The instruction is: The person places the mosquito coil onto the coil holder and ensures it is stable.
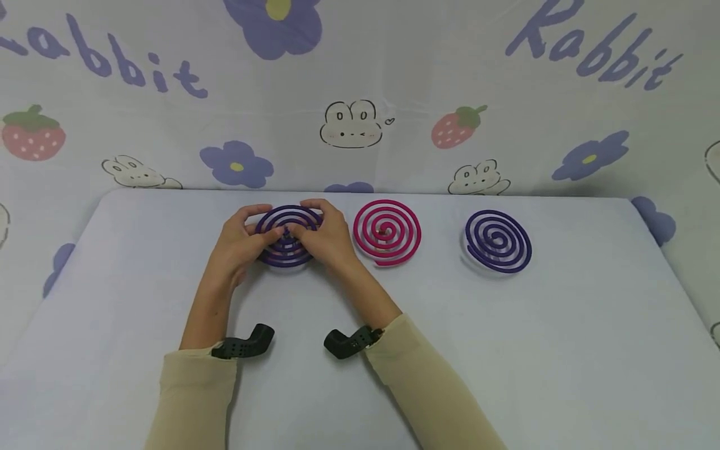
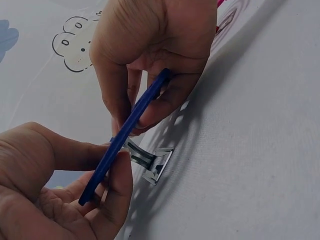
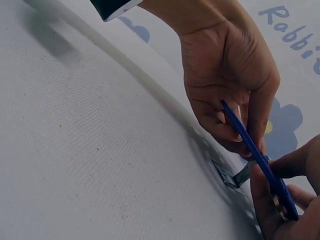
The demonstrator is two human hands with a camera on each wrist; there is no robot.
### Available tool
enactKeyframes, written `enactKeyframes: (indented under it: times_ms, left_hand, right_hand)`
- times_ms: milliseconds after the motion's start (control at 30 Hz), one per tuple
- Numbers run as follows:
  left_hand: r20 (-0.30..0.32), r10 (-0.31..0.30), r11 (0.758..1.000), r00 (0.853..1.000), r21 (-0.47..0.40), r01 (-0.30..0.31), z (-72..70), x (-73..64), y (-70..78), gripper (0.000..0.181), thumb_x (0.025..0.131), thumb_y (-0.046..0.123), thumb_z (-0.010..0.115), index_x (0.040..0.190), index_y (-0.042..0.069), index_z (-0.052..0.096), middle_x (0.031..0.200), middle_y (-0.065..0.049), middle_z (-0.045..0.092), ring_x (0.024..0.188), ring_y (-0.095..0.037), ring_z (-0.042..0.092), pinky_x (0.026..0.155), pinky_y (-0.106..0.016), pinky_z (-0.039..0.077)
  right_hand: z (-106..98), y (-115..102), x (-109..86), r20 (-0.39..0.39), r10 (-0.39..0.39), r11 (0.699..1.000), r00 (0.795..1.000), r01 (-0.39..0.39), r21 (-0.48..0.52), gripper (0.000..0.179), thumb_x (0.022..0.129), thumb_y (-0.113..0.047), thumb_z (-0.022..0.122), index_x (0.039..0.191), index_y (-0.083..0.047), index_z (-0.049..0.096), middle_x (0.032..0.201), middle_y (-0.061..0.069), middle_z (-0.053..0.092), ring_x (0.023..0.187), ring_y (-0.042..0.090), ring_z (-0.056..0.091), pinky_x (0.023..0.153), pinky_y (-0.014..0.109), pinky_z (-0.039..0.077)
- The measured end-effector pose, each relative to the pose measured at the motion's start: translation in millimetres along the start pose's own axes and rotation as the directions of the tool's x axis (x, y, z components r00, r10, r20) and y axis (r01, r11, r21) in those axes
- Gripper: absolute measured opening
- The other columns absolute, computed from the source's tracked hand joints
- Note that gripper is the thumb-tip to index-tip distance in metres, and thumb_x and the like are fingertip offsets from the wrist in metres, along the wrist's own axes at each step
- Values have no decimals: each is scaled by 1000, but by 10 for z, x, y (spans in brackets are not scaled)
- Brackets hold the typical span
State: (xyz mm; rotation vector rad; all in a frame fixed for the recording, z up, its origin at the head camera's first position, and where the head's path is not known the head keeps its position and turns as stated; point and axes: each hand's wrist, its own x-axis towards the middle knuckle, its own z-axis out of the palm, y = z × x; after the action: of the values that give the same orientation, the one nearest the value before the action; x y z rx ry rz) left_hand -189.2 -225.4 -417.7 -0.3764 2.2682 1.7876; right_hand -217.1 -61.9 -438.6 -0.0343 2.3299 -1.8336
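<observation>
A dark blue-purple mosquito coil (image 1: 288, 265) is held between both hands at the left of the tabletop. My left hand (image 1: 236, 240) pinches its left side, thumb on top near the centre and fingers round the rim. From the other side my right hand (image 1: 329, 239) pinches it the same way, the two thumbs close together at the middle. In the left wrist view the coil (image 2: 117, 142) appears edge-on and tilted. Beneath its centre stands a small metal holder (image 2: 160, 165) with a flat base and a bent arm; whether the arm's tip is in the coil cannot be told.
Right of the hands, a pink coil (image 1: 385, 224) rests on a small stand. Farther right sits another purple coil (image 1: 497, 239), raised off the white tabletop (image 1: 562, 350). A patterned cloth (image 1: 405, 75) hangs behind the table. Each wrist wears a black camera band (image 1: 242, 347).
</observation>
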Motion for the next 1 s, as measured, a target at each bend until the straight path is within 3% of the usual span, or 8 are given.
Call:
enactKeyframes:
  times_ms: [200, 367, 567, 700, 1000]
  left_hand:
    - [25, -11, 999, 1000, -39, 12, 23, 13, -17, 70, 102, 15, 68, 163, 12, 35, 158, -25, 53, 140, -35, 56, 124, -45, 43]
    - [34, -20, 999, 999, -45, 22, -8, -1, -11, 69, 103, 17, 67, 164, 13, 34, 159, -25, 52, 142, -36, 55, 125, -47, 42]
    - [27, -18, 999, 999, -27, 18, -19, -11, -6, 69, 103, 18, 68, 163, 14, 35, 155, -24, 56, 134, -31, 60, 111, -33, 50]
    - [20, -13, 999, 1000, -35, 14, -21, -10, -2, 69, 103, 17, 69, 163, 15, 36, 154, -24, 57, 130, -29, 62, 101, -24, 50]
    - [5, -15, 1000, 1000, -25, 15, -15, 1, -6, 70, 101, 15, 71, 162, 15, 38, 151, -24, 60, 121, -22, 65, 92, -18, 51]
  right_hand:
    - [-37, 15, 6, 2, -7, 1000, 1000, 7, -3, 49, 92, -12, 79, 139, -10, 64, 132, 19, 69, 119, 33, 67, 109, 46, 56]
    - [-13, 12, 8, 15, 0, 1000, 1000, 0, 14, 49, 94, -13, 79, 140, -11, 63, 135, 19, 67, 123, 33, 66, 113, 47, 55]
    - [18, -1, 15, 16, 9, 999, 1000, -10, 35, 48, 94, -12, 79, 139, -11, 63, 132, 19, 67, 121, 33, 66, 112, 47, 55]
    - [30, -20, 16, 23, -2, 999, 1000, 1, 36, 49, 94, -12, 78, 140, -12, 63, 135, 18, 67, 123, 33, 66, 113, 47, 54]
    - [25, 2, 6, 8, 4, 1000, 1000, -4, 18, 45, 93, -11, 78, 136, -12, 66, 137, 17, 67, 125, 33, 64, 113, 49, 53]
